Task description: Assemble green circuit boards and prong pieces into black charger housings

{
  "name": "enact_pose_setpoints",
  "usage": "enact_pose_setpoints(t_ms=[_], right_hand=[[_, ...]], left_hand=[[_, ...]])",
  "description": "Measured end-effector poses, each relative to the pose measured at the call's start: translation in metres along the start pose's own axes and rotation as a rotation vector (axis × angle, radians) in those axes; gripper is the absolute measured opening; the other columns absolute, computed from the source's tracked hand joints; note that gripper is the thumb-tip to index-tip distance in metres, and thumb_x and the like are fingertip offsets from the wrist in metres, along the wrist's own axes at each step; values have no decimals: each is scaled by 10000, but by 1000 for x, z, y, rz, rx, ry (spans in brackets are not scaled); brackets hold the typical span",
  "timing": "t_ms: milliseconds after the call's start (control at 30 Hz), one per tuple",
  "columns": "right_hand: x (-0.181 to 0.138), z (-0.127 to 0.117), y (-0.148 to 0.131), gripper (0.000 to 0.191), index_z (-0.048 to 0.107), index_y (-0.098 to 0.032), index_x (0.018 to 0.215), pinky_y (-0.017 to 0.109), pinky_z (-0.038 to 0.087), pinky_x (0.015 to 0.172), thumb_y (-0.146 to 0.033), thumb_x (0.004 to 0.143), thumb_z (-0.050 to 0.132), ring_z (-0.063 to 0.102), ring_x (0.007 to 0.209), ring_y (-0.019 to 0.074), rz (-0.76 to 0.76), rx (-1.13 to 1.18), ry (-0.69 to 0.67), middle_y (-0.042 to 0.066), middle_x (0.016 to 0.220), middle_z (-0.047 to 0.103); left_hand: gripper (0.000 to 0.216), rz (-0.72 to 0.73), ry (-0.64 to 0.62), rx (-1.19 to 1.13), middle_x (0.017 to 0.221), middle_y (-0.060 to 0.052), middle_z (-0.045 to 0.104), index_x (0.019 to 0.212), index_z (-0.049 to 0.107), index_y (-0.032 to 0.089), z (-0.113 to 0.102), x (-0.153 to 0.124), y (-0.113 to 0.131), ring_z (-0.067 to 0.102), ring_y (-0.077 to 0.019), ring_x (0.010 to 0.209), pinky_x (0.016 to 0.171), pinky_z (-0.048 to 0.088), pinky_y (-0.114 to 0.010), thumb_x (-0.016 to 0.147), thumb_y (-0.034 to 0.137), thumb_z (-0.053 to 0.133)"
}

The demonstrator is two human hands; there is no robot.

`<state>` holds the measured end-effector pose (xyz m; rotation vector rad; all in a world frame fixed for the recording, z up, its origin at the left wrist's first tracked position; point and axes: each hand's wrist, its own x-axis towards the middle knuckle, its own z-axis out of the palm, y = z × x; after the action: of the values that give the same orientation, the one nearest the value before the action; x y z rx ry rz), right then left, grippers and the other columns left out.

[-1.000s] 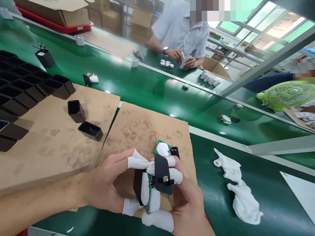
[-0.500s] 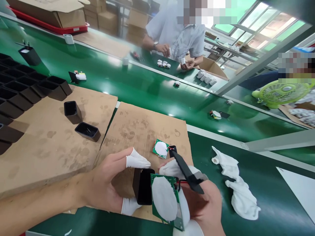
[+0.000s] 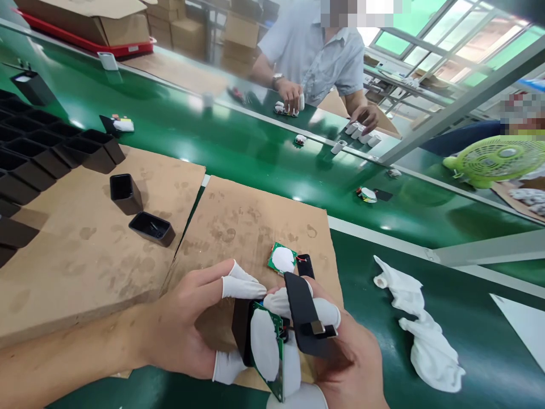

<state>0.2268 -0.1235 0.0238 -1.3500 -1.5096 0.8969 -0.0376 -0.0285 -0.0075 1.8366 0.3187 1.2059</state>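
Note:
My left hand [image 3: 187, 329], with white finger cots, is closed round a black plastic housing [image 3: 239, 332] above the near edge of a cardboard sheet [image 3: 238, 227]. My right hand [image 3: 340, 352] grips a green circuit board with a white pad [image 3: 266, 346] and a black cover plate with a metal prong [image 3: 304, 315], pressed against the housing's open side. A second green board with a white pad [image 3: 281, 258] and a small black part [image 3: 305, 265] lie on the cardboard just beyond my fingers.
Two loose black housings [image 3: 125, 193] [image 3: 152, 227] lie on the left cardboard sheet, with rows of black housings [image 3: 38, 153] further left. A white cloth [image 3: 421, 335] lies on the green belt to the right. A person across the belt handles small white parts [image 3: 360, 132]. A green fan [image 3: 498, 162] stands at right.
My right hand turned the circuit board and cover plate back toward the housing, bringing them against its opening. Parts on the belt drifted left. The person opposite reached toward the white parts.

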Motion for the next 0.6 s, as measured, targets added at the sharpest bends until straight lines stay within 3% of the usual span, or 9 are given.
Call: enact_pose_setpoints(t_ms=[200, 433, 600], right_hand=[[1, 6, 2, 961, 829, -318, 1322, 502, 761, 900, -535, 453, 1178, 835, 1125, 517, 2, 7, -7, 149, 1326, 830], [-2, 8, 1, 1176, 768, -348, 1460, 535, 755, 943, -464, 374, 1203, 829, 1158, 544, -1, -7, -6, 153, 1298, 847], [-3, 6, 1, 1170, 772, -342, 1480, 532, 737, 1006, -421, 396, 1204, 823, 1192, 543, -5, -38, 14, 148, 1307, 853]], left_hand=[[740, 17, 7, -20, 1112, -118, 732, 1503, 646, 221, 1, 3, -1, 790, -276, 930, 792, 677, -366, 857, 349, 984], [713, 20, 16, -19, 1063, -91, 716, 1492, 644, 243, 1, 6, 0, 770, -255, 872, 749, 656, -345, 874, 391, 967], [746, -7, 6, -10, 1091, -82, 728, 1474, 655, 249, 0, 5, 2, 781, -251, 907, 800, 667, -331, 823, 339, 1009]])
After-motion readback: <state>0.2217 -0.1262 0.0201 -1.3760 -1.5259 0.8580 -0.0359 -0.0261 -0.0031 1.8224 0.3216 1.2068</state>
